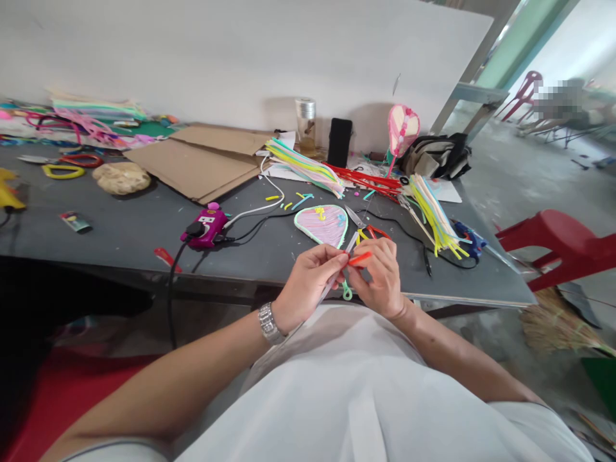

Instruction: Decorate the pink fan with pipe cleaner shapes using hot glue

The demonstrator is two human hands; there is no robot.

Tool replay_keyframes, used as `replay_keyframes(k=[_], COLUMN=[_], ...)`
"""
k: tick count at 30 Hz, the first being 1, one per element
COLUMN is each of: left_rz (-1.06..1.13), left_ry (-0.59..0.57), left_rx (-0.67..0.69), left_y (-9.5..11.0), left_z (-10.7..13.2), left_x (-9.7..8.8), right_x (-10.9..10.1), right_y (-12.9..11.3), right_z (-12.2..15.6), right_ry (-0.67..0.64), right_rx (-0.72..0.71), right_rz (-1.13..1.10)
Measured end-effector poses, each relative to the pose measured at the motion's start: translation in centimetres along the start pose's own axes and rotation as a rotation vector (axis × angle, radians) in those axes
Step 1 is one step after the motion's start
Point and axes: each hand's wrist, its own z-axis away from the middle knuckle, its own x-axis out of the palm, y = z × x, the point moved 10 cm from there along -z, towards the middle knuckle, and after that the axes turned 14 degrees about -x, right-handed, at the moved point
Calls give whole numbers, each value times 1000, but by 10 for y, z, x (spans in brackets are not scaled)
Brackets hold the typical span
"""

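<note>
Both hands are held up just over the front edge of the dark grey work table (86,208), close together. The left hand (308,279), with a metal wristwatch (269,324) on its wrist, has its fingers pressed together and pinches a thin pale stick (332,279). The stick is tilted, and its upper end comes near the lower tip of a pink fan shape (321,224) that has a light blue border (whether the two are joined, it is not possible to tell). The right hand (380,276) pinches a short orange-red pipe cleaner (360,258) between its fingers, just beside the stick. A small green loop (346,292) hangs below the hands.

Near the hands, scissors with red handles (368,231) lie on the table. To the right is a bunch of yellow pipe cleaners (433,215), and behind is a bunch of red ones (366,181). On the left side are a magenta power unit (205,226) with black cables and a flat sheet of cardboard (197,162).
</note>
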Motion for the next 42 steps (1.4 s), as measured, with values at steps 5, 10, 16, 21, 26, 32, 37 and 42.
replay_keyframes(k=[5,10,16,21,26,32,37,42], left_rz=[-229,-413,-783,-1189,-1286,-912,-610,-341], left_ry=[104,192,155,-111,-61,392,145,67], left_rx=[188,385,641,708,865,821,226,54], left_y=[26,48,73,78,97,94,38,29], left_z=[12,30,58,72,81,96,68,62], left_x=[1,2,23,55,57,11,5,6], right_x=[20,59,67,80,71,28,9,2], right_y=[34,33,22,-9,-6,14,4,-11], right_z=[19,31,36,43,38,15,5,-4], right_ry=[153,226,99,-49,78,251,207,46], right_rx=[608,1083,1251,1277,1191,844,582,354], right_rz=[-540,-1218,-1478,-1733,-1622,-1221,-1000,-747])
